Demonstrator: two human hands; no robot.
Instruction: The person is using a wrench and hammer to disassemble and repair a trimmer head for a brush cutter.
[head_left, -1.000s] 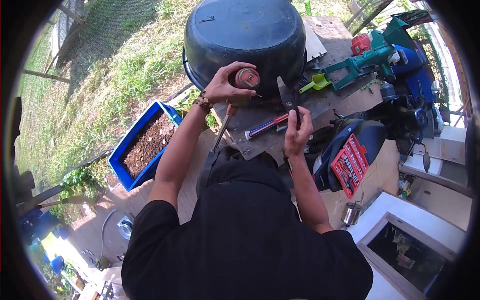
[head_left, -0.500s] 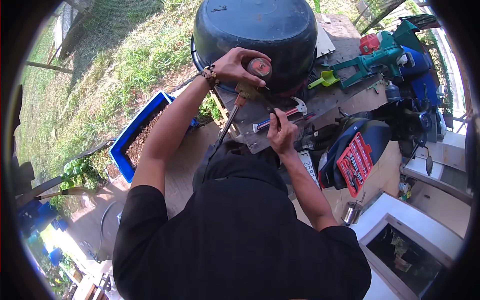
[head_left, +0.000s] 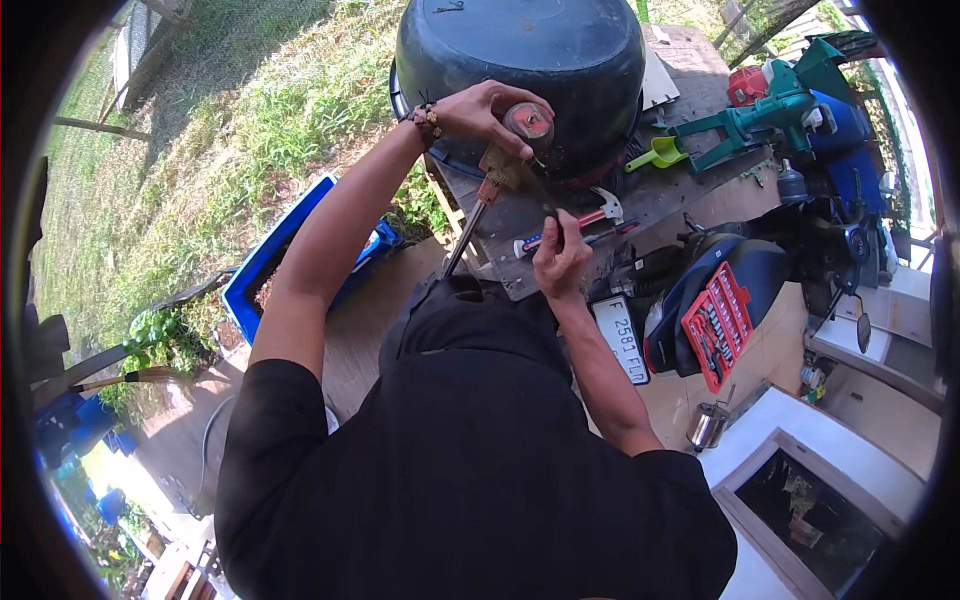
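My left hand (head_left: 482,112) is curled round a cylindrical part with a red, worn end face (head_left: 530,121), held above the wooden table (head_left: 690,60). Just below that part is a rusty brown block (head_left: 502,165), with a metal rod (head_left: 464,238) slanting down from it toward my body. My right hand (head_left: 562,258) is closed near the table's front edge, thumb and fingers pinched on a thin dark tool (head_left: 549,212) that points up toward the block; its kind is unclear. Behind my right fingers lies a claw hammer (head_left: 603,213) with a red, white and blue handle.
A big black basin (head_left: 520,60) sits upside down at the back. To its right are a lime-green scoop (head_left: 662,153) and a green hand-cranked machine (head_left: 765,120). A red socket set case (head_left: 718,325) rests on a motorcycle seat (head_left: 755,265). A blue crate (head_left: 250,280) stands left.
Both hands keep their holds. The view has shifted slightly, so the table and basin appear a little farther right. My left forearm now covers more of the blue crate.
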